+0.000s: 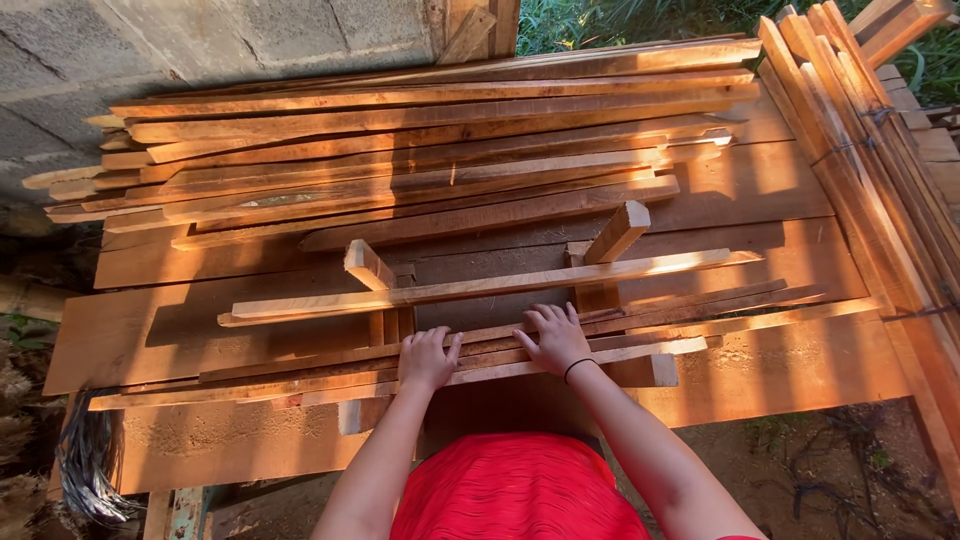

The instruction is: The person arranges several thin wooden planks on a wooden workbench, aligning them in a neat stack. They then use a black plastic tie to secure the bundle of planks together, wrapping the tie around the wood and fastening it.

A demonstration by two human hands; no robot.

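Here both hands, left hand (428,358) and right hand (556,338), seemingly press flat on wooden slats (300,372).

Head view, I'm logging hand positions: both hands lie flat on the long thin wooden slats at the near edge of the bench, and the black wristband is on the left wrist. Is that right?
Not quite. In the head view the thin black wristband sits on the right wrist, not the left. The rest holds: the left hand and right hand both lie flat on the long thin wooden slats at the near edge of the wooden bench.
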